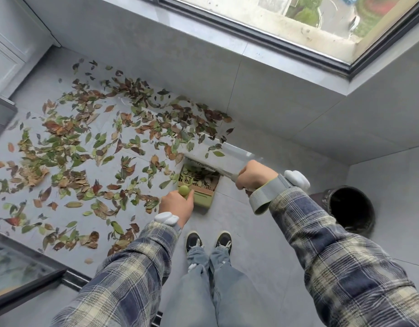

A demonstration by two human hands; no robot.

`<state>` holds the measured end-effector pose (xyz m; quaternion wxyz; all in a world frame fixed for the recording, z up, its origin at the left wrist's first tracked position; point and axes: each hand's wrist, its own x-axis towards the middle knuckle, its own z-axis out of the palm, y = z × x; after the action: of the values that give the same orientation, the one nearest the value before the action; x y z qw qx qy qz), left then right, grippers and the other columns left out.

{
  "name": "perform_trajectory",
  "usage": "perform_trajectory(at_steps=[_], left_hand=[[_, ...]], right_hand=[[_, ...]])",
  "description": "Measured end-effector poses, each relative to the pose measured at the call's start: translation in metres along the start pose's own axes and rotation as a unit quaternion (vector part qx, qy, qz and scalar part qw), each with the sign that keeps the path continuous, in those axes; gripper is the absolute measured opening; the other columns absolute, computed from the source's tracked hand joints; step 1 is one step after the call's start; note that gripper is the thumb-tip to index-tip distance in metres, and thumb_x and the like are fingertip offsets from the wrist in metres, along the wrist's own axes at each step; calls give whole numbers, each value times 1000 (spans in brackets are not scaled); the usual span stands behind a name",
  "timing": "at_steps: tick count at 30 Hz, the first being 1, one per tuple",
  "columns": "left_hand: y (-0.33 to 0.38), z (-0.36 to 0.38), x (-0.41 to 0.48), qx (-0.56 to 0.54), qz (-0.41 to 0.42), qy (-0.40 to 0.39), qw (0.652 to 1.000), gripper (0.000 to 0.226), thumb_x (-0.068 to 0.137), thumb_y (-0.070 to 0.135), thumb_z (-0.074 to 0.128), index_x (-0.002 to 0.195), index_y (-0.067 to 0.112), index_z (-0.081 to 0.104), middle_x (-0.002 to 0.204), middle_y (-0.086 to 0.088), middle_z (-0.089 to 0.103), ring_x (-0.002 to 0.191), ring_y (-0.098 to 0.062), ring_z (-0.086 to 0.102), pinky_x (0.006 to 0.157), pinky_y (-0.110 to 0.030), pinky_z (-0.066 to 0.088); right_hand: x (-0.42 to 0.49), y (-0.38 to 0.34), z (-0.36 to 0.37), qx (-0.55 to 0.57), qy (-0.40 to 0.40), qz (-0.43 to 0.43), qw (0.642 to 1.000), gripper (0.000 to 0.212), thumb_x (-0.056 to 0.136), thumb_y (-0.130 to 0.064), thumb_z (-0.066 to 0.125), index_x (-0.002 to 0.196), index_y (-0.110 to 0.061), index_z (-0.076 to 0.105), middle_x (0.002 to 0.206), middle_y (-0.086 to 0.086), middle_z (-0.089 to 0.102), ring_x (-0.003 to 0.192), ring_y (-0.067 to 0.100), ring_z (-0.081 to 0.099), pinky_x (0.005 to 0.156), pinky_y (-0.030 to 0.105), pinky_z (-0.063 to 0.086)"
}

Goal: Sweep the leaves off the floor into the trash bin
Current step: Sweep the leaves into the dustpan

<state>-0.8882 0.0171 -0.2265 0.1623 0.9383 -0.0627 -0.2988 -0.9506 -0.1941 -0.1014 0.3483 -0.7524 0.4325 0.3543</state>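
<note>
Green and brown leaves point(90, 147) lie scattered over the grey tiled floor to my left and ahead. A green dustpan point(200, 187) stands on the floor in front of my feet, with several leaves inside it. My left hand point(176, 205) grips the dustpan's round-topped handle point(184, 190). My right hand point(255, 173) is closed around a broom handle point(227, 173), whose pale head point(199, 164) rests at the dustpan's far edge. A dark round trash bin point(350, 208) stands at my right, under my right forearm.
A low grey wall point(274, 102) under a window runs across the far side and turns a corner at the right. A white cabinet point(8, 50) is at the far left. A dark-framed glass panel point(19, 270) lies at the near left. My shoes point(208, 241) stand behind the dustpan.
</note>
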Motion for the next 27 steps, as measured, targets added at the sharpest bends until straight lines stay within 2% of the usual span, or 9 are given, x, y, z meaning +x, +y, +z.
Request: perform_trajectory(at_steps=[4, 6, 8, 11, 13, 16, 21, 24, 27], left_hand=[[-3, -3, -9, -25, -12, -32, 999, 52, 89, 62, 54, 74, 12, 60, 79, -12, 68, 78, -34, 66, 70, -34, 54], [-3, -11, -17, -36, -6, -4, 999, 51, 88, 63, 54, 68, 16, 56, 76, -10, 63, 74, -33, 62, 64, -30, 48], [-2, -18, -22, -42, -9, 32, 999, 53, 85, 64, 56, 59, 19, 50, 67, -5, 59, 60, -24, 56, 55, -24, 40], [1, -27, -30, -24, -9, 29, 999, 48, 81, 58, 59, 59, 16, 56, 61, -4, 59, 55, -19, 54, 49, -22, 37], [9, -37, -37, -32, -6, 29, 999, 43, 78, 54, 61, 61, 15, 59, 59, -2, 59, 55, -17, 55, 49, -22, 37], [20, -55, -48, -44, 9, 63, 997, 39, 74, 54, 64, 58, 19, 57, 54, 4, 56, 53, -13, 51, 47, -18, 29], [24, -74, -61, -16, 32, 86, 996, 42, 81, 53, 63, 56, 20, 57, 54, 6, 57, 52, -12, 55, 45, -18, 35], [27, -87, -69, 12, 29, 98, 995, 50, 83, 62, 57, 74, 13, 65, 67, -4, 64, 61, -22, 62, 49, -23, 43], [29, -100, -72, 19, 45, 114, 992, 55, 83, 66, 55, 71, 13, 65, 61, -1, 62, 55, -17, 59, 45, -20, 38]], right_hand=[[-21, 5, -6, 17, 23, -9, 1000, 20, 84, -6, 60, 101, 0, 68, 77, 10, 64, 71, 25, 60, 67, 27, 48], [-35, 12, -13, 35, 36, -13, 999, 21, 84, -7, 60, 102, 1, 68, 78, 11, 64, 71, 25, 60, 68, 29, 49], [-43, 16, -20, 61, 47, -17, 997, 21, 83, -7, 62, 101, 2, 69, 71, 9, 61, 69, 25, 59, 67, 30, 49], [-57, 20, -24, 78, 51, -22, 995, 18, 81, -7, 69, 97, 1, 72, 63, 7, 59, 66, 25, 58, 68, 31, 49], [-64, 21, -25, 97, 61, -22, 993, 24, 81, -7, 69, 103, 2, 70, 71, 9, 61, 72, 26, 59, 71, 32, 50], [-76, 23, -28, 114, 71, -30, 991, 28, 83, -7, 64, 110, 2, 67, 82, 12, 63, 73, 26, 59, 69, 30, 49], [-90, 21, -34, 113, 79, -30, 990, 23, 81, -10, 68, 102, 0, 66, 86, 12, 66, 74, 26, 61, 66, 27, 48], [-101, 20, -39, 98, 86, -32, 991, 17, 81, -9, 67, 96, -5, 60, 83, 9, 64, 75, 25, 61, 63, 25, 46], [-109, 15, -43, 79, 95, -30, 992, 18, 80, -10, 65, 98, -8, 59, 83, 6, 63, 73, 24, 59, 52, 22, 40]])
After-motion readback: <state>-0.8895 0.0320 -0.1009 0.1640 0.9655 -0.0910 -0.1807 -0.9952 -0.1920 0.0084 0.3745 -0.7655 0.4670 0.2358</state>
